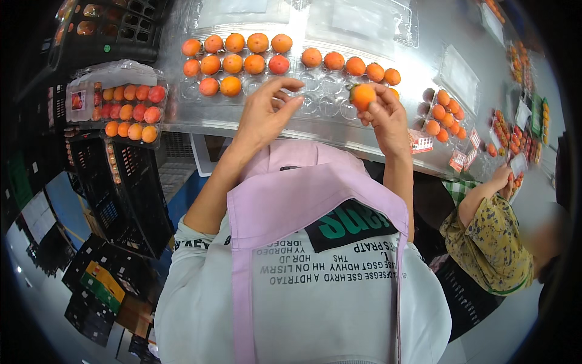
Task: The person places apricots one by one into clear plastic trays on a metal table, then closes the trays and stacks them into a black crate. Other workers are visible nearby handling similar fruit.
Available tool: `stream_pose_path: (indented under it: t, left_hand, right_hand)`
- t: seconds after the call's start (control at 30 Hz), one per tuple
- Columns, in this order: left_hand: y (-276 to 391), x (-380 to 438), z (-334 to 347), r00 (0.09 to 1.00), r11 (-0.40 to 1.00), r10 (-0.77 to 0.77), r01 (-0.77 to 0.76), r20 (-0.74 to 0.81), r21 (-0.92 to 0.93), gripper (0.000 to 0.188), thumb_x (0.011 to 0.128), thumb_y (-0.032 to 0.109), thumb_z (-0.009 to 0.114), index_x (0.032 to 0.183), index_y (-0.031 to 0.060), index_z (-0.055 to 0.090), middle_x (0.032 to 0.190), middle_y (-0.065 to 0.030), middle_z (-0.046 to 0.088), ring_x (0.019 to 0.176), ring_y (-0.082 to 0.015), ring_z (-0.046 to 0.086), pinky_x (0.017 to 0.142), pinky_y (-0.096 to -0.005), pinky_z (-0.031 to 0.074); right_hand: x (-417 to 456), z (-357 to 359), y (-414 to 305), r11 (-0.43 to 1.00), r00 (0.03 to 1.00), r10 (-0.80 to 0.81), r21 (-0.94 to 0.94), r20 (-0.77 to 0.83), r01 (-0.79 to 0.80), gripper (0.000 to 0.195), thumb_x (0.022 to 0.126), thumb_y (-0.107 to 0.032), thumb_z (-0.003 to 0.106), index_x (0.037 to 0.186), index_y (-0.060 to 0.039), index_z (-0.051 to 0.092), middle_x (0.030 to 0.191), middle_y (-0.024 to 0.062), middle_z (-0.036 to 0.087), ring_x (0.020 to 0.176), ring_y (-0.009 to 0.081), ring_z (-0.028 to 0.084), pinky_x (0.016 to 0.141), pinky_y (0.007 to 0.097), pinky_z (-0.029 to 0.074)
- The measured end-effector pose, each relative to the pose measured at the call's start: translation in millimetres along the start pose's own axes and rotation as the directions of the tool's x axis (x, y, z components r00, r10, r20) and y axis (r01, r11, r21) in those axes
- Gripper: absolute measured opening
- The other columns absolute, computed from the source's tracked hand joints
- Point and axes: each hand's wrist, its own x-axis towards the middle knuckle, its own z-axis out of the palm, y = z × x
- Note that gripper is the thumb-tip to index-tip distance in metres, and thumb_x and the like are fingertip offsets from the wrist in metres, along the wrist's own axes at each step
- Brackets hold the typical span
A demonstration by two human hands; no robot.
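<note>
Two clear plastic trays with round hollows lie side by side before me. The left tray (pixel 190 90) bears two full rows of orange fruit, likely persimmons, and a part row. My left hand (pixel 271 109), fingers bent and apart, hovers empty over its near right corner. The right tray (pixel 328 106) has a far row of the fruit; several near hollows at its left are bare. In my right hand (pixel 384 113) a single orange fruit (pixel 363 96) with a green calyx is held by the fingertips above that tray's right part. Another fruit shows partly behind this hand.
A filled clear clamshell pack (pixel 132 111) sits at the table's left edge, by stacked black crates (pixel 107 195). Rightward are another filled tray (pixel 446 116) and printed cards (pixel 420 141). A co-worker (pixel 491 241) handles fruit farther right. The metal table's edge (pixel 204 129) runs before me.
</note>
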Motion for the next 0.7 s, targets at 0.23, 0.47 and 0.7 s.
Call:
stream_pose_path:
  t: [0.23,0.47,0.7]
  left_hand:
    - [26,11,16,0.871,0.83,-0.224,0.405,0.437,-0.382,0.038,0.086,0.026,0.064,0.112,0.0003,0.055,0.095,-0.0074,0.062,0.082,-0.0109,0.058,0.068,-0.024,0.049]
    - [18,6,17,0.953,0.818,-0.048,0.209,0.298,-0.536,0.04,0.078,0.009,0.071,0.112,0.0005,0.052,0.108,-0.009,0.058,0.101,-0.0158,0.058,0.088,-0.0284,0.048]
    - [14,6,16,0.949,0.778,-0.009,0.205,0.316,-0.594,0.044,0.078,0.008,0.07,0.115,0.0,0.049,0.115,-0.0117,0.054,0.11,-0.02,0.054,0.095,-0.0319,0.044]
  right_hand:
    - [-8,33,-5,0.853,0.941,-0.249,-0.409,0.229,0.325,0.044,0.072,-0.005,0.072,0.112,0.0002,0.054,0.102,0.0048,0.059,0.085,0.0102,0.053,0.074,0.0221,0.044]
    - [-2,30,-1,0.912,0.955,-0.258,-0.289,0.145,0.29,0.047,0.069,-0.008,0.077,0.111,-0.0021,0.057,0.106,0.005,0.056,0.083,0.0098,0.053,0.07,0.0215,0.044]
    - [1,35,-7,0.77,0.904,-0.368,-0.473,0.218,0.428,0.041,0.067,-0.008,0.077,0.105,-0.004,0.061,0.098,0.0045,0.057,0.08,0.0109,0.053,0.065,0.0226,0.043]
